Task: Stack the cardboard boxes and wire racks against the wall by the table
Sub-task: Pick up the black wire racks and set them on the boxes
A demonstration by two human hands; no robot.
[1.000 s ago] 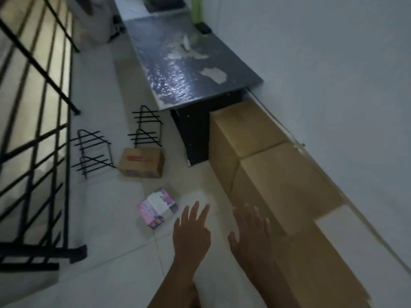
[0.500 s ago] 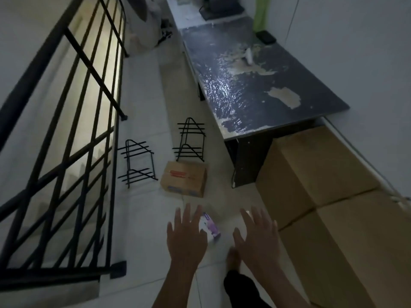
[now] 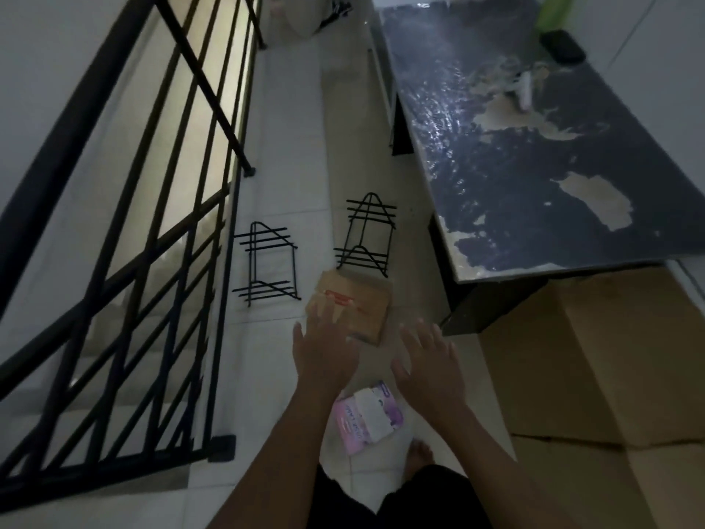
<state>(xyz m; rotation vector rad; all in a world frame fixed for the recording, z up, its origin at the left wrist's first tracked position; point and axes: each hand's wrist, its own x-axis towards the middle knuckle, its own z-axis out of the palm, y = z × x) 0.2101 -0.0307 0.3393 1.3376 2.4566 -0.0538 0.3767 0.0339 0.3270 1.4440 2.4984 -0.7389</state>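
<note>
A small brown cardboard box point(image 3: 362, 303) with a red label lies on the floor tiles ahead of me. Behind it stand two black wire racks, one at the left point(image 3: 267, 261) and one at the right point(image 3: 366, 232). My left hand point(image 3: 324, 345) reaches forward with straight fingers over the near edge of that box; whether it touches is unclear. Beside it my right hand point(image 3: 427, 364) is stretched out, fingers spread, holding nothing. A pink and white box point(image 3: 368, 416) lies on the floor under my forearms. Large cardboard boxes point(image 3: 595, 360) stand along the wall at the right.
A dark table point(image 3: 534, 154) with a peeling top runs along the right wall, with a black case point(image 3: 562, 47) on its far end. A black stair railing point(image 3: 160, 223) borders the floor on the left. My bare foot point(image 3: 417, 458) shows below the pink box.
The view has moved forward and swung left. Both hands have advanced past the pink box toward the small brown box, which is now under my left fingers.
</note>
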